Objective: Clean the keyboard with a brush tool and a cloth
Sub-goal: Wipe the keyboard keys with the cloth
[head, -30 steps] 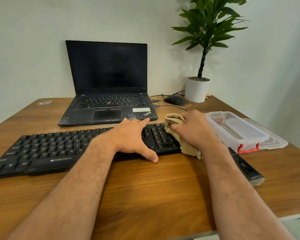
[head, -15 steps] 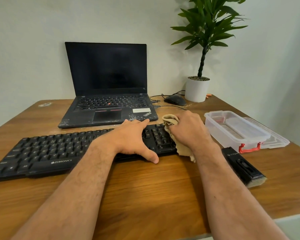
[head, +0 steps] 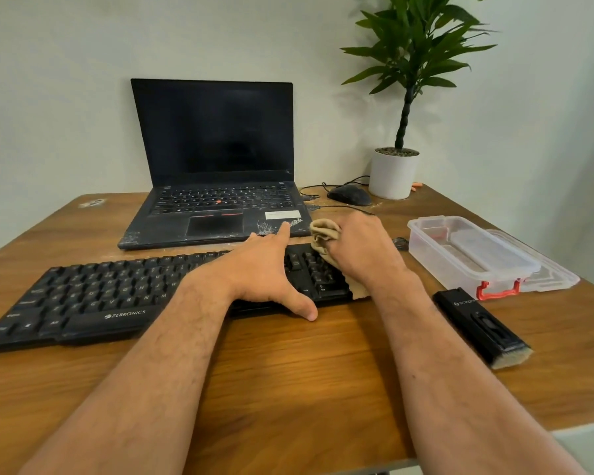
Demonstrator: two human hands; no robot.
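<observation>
A black Zebronics keyboard (head: 93, 296) lies across the wooden desk (head: 288, 389) in front of me. My left hand (head: 264, 269) lies flat on its right-middle keys, fingers straight, thumb over the front edge. My right hand (head: 360, 250) grips a bunched beige cloth (head: 323, 233) and presses it on the number pad at the keyboard's right end; a cloth corner shows under my wrist. The black brush tool (head: 480, 323), pale bristles toward me, lies on the desk right of my right forearm.
An open black laptop (head: 216, 186) stands behind the keyboard. A mouse (head: 350, 194) with cable and a potted plant (head: 395, 173) sit at the back right. A clear plastic box (head: 467, 255) with a red latch rests on its lid at the right.
My right hand with the cloth has slid back along the number pad, away from me toward the keyboard's far edge. The left hand stays in place on the keys.
</observation>
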